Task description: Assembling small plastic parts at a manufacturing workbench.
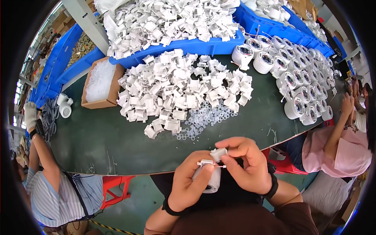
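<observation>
The left grip point(190, 180) is closed around a white cylinder point(213, 181), its thumb pressed near the upper end, above the lap at the counter's point(109, 147) near edge. The right grip point(251, 166) pinches a small white piece point(220, 154) between thumb and finger, right beside that end; whether the two parts touch is hard to tell. A short wire point(221, 167) sticks out toward the right fingers. Good handling here likely means bracing the cylinder firmly, keeping the wire free of the parts' edges, and squaring the piece before pressing. Beyond lie loose clear rings point(207, 117), a heap of white brackets point(168, 84) and, rightward, grouped white cylinders point(301, 78).
</observation>
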The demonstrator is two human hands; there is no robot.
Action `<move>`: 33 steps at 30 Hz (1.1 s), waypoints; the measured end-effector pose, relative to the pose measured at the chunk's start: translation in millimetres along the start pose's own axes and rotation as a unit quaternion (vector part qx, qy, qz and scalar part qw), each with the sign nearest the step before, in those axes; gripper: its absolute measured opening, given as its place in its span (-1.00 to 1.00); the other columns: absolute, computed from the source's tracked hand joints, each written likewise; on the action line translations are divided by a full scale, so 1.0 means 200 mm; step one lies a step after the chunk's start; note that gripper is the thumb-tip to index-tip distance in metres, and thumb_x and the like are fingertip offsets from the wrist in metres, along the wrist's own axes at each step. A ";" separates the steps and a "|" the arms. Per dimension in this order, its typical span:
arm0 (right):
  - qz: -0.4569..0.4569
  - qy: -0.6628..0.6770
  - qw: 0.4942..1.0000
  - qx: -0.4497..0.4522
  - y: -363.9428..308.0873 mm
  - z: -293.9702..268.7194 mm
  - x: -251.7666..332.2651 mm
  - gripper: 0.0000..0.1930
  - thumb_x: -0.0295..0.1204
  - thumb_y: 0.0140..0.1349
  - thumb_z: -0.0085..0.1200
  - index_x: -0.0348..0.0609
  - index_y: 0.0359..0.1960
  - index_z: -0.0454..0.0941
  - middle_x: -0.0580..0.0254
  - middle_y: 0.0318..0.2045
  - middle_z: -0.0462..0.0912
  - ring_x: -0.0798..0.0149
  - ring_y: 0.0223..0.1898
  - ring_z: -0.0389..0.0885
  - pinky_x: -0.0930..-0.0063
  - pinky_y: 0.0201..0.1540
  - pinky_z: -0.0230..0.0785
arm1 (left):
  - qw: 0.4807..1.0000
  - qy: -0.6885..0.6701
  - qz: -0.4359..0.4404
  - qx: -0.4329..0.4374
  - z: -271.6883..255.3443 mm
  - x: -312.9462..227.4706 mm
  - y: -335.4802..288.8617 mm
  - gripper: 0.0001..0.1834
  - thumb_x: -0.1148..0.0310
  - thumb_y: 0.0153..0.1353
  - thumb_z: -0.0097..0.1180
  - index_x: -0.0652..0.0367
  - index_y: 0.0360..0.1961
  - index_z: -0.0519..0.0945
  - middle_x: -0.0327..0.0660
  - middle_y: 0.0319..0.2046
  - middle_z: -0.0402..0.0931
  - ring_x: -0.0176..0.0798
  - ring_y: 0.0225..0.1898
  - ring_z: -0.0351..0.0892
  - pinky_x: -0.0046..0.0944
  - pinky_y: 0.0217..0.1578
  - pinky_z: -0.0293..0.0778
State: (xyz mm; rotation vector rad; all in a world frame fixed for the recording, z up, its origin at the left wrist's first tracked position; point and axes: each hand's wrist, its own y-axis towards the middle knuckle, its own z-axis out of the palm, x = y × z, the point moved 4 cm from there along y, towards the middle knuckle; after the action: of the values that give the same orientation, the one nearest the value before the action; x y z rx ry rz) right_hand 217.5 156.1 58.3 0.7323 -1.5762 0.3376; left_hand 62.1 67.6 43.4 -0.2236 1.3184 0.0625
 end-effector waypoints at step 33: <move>0.027 0.046 0.999 -0.008 0.01 0.20 0.00 -0.60 -0.73 0.22 0.29 -0.32 0.11 0.60 0.19 -0.07 0.67 0.41 -0.06 0.66 0.50 0.02 0.51 | 0.854 0.426 0.250 -0.162 -0.01 -0.07 -0.03 -0.60 0.30 0.38 -0.11 0.34 0.07 0.57 0.01 -0.05 0.62 0.11 -0.10 0.50 -0.02 0.01 0.40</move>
State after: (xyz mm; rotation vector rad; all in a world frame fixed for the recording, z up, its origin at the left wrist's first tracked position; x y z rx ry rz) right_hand 184.8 132.8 53.2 0.6544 -1.5125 0.3917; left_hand 58.1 62.7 56.3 -0.1909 2.2350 0.7007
